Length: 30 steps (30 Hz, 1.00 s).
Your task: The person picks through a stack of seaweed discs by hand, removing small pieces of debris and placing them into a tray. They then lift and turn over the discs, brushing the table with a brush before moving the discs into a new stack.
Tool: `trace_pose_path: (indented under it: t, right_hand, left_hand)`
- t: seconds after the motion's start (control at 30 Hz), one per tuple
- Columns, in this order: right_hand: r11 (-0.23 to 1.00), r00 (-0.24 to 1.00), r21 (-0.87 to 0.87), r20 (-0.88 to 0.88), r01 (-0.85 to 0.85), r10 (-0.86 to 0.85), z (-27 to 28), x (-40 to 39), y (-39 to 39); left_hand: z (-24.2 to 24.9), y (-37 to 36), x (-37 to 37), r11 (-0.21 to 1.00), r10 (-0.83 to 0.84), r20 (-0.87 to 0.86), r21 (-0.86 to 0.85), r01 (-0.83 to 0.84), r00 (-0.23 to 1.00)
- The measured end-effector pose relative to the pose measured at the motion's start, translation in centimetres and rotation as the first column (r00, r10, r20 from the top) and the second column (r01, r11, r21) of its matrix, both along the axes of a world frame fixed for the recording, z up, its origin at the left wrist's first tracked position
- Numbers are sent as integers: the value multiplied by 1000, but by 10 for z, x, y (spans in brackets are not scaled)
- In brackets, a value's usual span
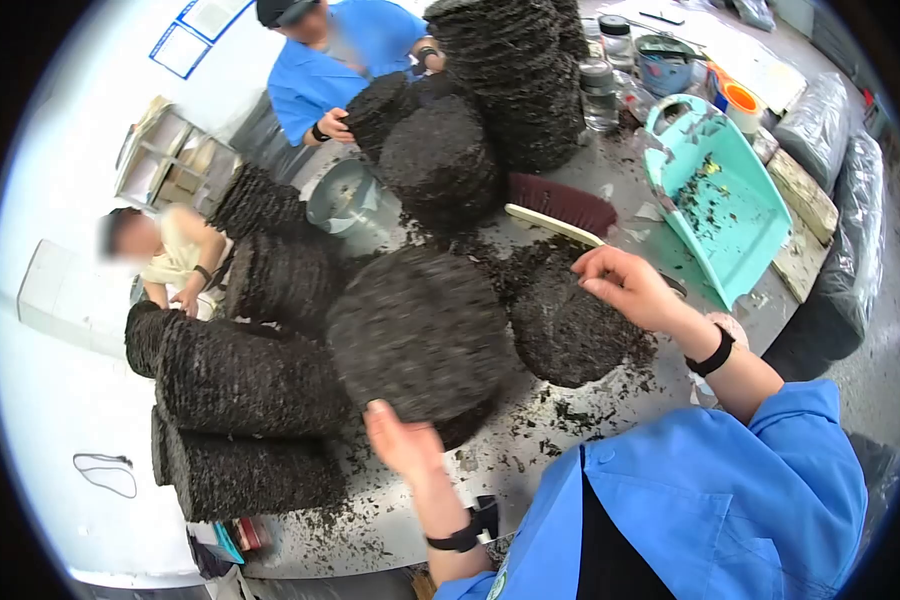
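My left hand (405,442) grips the near edge of a round, dark disc (420,335) that looks like pressed dried seaweed. This disc is smeared by motion and partly covers another dark round piece below it. To the right, a second round disc (575,325) lies flat on the table among crumbs. Over its upper right edge is my right hand (632,288), fingers bent and thumb close to the fingertips. Whatever is pinched there, if anything, is too small to make out.
A brush (565,205) and a turquoise dustpan (720,200) with scraps lie at right. Stacked disc rolls (250,385) fill the left, and a tall stack (510,80) stands behind. Two people work across the crumb-strewn table (530,450). A clear basin (350,200) stands between stacks.
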State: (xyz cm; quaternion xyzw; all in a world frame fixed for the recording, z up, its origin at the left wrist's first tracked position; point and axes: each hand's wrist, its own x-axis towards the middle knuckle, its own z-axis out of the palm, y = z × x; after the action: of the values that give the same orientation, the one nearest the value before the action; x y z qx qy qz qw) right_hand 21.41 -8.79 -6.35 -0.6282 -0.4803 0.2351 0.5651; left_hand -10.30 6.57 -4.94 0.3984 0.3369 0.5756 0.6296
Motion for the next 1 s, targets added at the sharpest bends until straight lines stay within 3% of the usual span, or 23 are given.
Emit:
trace_pose_path:
  t: [0.03,0.1,0.13,0.17,0.2,0.27,0.3,0.33,0.37,0.43,0.47,0.5,0.57,0.6,0.63,0.7,0.73,0.8,0.9,0.97,1.0]
  right_hand:
    - [999,987,-37,-157,-22,16,-14,12,-8]
    - [982,968,-184,-251,-34,-14,-32,32,-31]
    - [971,969,-238,-242,-20,-39,-41,38,-43]
    - [970,969,-241,-246,-21,-40,-51,41,-54]
    - [946,975,-325,-209,1,-72,-60,42,-65]
    - [902,969,-431,-205,36,-137,-63,34,-74]
    - [899,969,-435,-202,42,-143,-66,29,-76]
    - [904,965,-422,-201,67,-166,-73,26,-76]
    - [909,961,-405,-201,95,-190,-78,25,-75]
    - [930,989,-344,-24,131,-148,-75,21,-71]
    - [916,990,-383,-26,121,-142,-67,20,-68]
    - [900,990,-422,-29,112,-137,-60,19,-65]
    - [898,992,-428,-27,103,-127,-61,18,-61]
    - [896,994,-437,-21,85,-105,-62,20,-58]
    - [917,994,-396,-72,51,-86,-65,20,-56]
    - [946,957,-264,-167,189,-238,-79,15,-47]
    - [947,956,-261,-173,187,-237,-77,18,-45]
    - [929,776,-370,-584,6,-238,-67,26,-37]
    - [959,861,-282,-490,-10,-135,-76,27,-26]
    - [953,874,-303,-465,-7,-141,-76,32,-23]
    - [967,792,-253,-594,-14,-144,-78,31,-23]
  left_hand:
    - [4,13,-18,1000,16,-25,-24,-17,1000]
    - [1,33,-54,995,97,-132,-21,-100,986]
    - [1,31,-53,936,311,-364,276,-218,878]
    - [2,27,-50,792,546,-491,568,-226,678]
    - [8,18,-41,793,545,-495,566,-225,676]
    - [17,-8,-10,468,764,-370,882,-60,528]
    - [4,-21,-3,539,608,-536,820,190,586]
    - [-7,-34,18,524,424,-731,679,514,535]
    - [-17,-48,39,441,217,-890,456,773,401]
    - [-45,-76,82,307,239,-966,172,936,99]
    - [-55,-81,95,339,180,-984,70,938,9]
    - [-63,-80,102,329,184,-983,72,941,10]
    - [-78,-76,113,428,223,-970,11,904,-93]
    - [-82,-75,114,414,255,-964,37,909,-77]
    - [-85,-76,114,410,261,-963,44,911,-71]
    - [-89,-79,110,416,292,-952,38,908,-94]
    - [-92,-78,107,421,260,-964,67,905,-49]
    - [-92,-76,101,407,245,-969,77,910,-27]
    - [-88,-73,94,403,205,-978,111,909,29]
    - [-89,-66,88,306,185,-976,165,938,111]
    - [-84,-64,88,291,127,-984,159,943,127]
